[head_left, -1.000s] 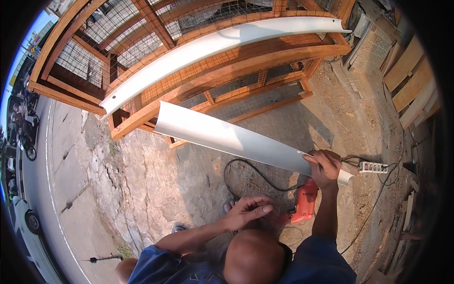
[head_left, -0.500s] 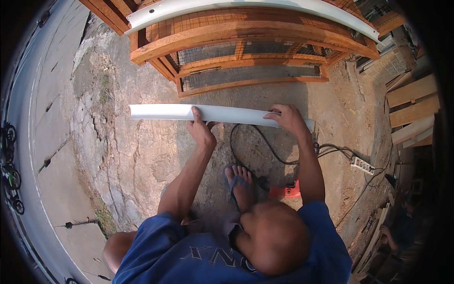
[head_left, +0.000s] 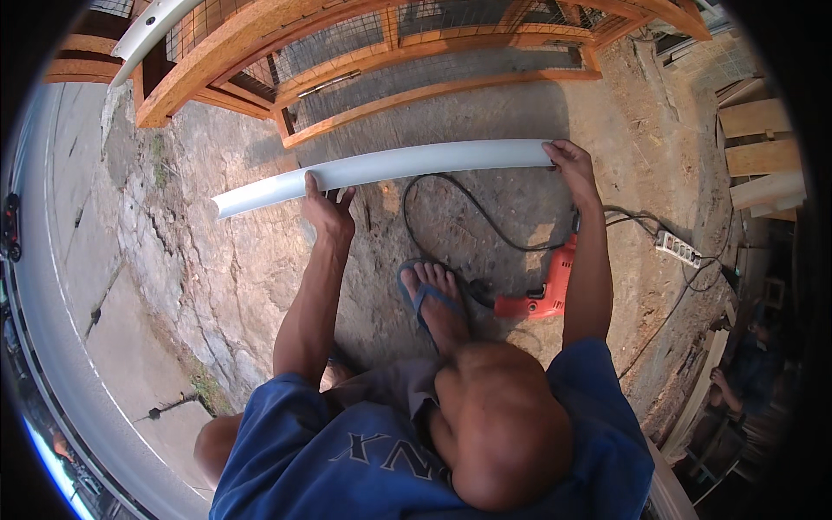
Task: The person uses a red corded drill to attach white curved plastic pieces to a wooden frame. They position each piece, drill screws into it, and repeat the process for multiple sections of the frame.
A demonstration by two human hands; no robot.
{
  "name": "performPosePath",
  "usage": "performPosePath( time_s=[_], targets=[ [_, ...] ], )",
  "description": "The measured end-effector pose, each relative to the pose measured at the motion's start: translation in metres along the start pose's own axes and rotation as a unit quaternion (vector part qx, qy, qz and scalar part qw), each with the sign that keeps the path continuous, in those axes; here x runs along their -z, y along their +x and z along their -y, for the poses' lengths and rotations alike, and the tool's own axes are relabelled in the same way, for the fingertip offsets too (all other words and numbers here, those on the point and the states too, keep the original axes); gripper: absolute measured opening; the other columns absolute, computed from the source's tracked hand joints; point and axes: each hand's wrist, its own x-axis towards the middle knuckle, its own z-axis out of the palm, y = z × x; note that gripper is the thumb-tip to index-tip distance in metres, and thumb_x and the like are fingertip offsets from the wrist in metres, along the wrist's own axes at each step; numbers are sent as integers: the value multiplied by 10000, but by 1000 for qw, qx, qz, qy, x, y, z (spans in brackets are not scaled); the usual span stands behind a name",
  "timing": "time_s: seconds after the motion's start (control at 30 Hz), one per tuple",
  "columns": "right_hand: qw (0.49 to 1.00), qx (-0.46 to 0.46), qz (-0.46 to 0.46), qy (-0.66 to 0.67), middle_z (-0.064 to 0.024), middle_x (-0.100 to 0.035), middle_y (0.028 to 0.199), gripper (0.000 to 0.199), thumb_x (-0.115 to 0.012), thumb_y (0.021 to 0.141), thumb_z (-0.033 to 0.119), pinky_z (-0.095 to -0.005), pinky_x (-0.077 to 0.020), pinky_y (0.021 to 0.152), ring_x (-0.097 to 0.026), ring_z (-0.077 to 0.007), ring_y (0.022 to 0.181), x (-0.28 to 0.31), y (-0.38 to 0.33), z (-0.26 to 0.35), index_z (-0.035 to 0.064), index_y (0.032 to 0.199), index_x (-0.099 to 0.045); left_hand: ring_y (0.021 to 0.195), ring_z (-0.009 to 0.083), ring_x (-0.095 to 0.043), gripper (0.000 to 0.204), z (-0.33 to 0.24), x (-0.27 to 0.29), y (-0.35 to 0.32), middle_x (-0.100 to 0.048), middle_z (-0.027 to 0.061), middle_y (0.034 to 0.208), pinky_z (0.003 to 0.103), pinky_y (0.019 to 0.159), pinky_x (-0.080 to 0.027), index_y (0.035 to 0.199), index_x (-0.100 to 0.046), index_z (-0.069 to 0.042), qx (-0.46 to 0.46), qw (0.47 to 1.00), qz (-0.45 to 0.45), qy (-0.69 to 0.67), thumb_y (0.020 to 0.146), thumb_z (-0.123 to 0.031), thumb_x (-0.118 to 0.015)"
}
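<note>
A long white half-round channel [head_left: 433, 159], like a length of pipe split lengthwise, is held crosswise in front of me above the ground. My left hand [head_left: 328, 211] grips its lower edge left of the middle, thumb on the near face and the other fingers partly hidden. At the right end, my right hand [head_left: 572, 169] is closed around the tip. A red electric drill [head_left: 548, 290] lies on the ground beside my right forearm, which hides part of it.
Ahead stands an orange-brown wooden frame [head_left: 416, 94] with wire mesh, bearing another white channel [head_left: 152, 35]. A black cable [head_left: 472, 204] loops over the ground, near a white power strip [head_left: 678, 249]. Planks [head_left: 763, 139] are stacked right. A person [head_left: 732, 390] sits lower right; a road runs left.
My right hand has shifted along the channel to its right end. The channel is tilted now, right end higher in view. The view has turned, and more of the drill shows.
</note>
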Motion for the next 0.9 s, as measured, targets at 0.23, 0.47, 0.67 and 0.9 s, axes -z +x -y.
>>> performPosePath(
  time_s=[0.23, 0.47, 0.67, 0.9],
  targets=[
    [994, -28, -16, 106, -58, -698, 1048, 388, -688, 977, 258, -281, -510, 824, -648, -139, 940, -6, -5, -8, -33, 1233, -681, 1326, 304, -467, 633, -2, 0, -1, -492, 118, 1433, 545, 1057, -406, 1461, -440, -121, 14, 999, 43, -13, 999, -536, -560],
    [998, 13, -55, -29, -74, -701, 1201, 398, -634, 1014, 239, -317, -537, 888, -678, -175, 992, -13, -14, -10, 27, 1351, -620, 1312, 315, -522, 499, 13, 14, 12, -534, 176, 1388, 430, 1112, -453, 1420, -443, 40, 24, 997, 62, 25, 1033, -238, -589],
    [939, 13, -259, -225, -122, -752, 1082, 336, -692, 946, 253, -359, -551, 855, -725, -258, 968, 24, -60, -19, 117, 1254, -700, 1369, 340, -477, 486, 20, 32, 20, -486, 220, 1436, 421, 1163, -453, 1436, -390, 82, 62, 989, 107, 81, 1062, -200, -518],
    [891, -61, -272, -359, -143, -758, 1001, 285, -705, 897, 264, -410, -563, 822, -731, -329, 943, 99, -41, -54, 138, 1149, -745, 1395, 308, -434, 500, 39, 33, 15, -383, 197, 1519, 398, 1154, -469, 1494, -352, 38, 173, 980, 62, 80, 1091, -240, -454]
  ],
)
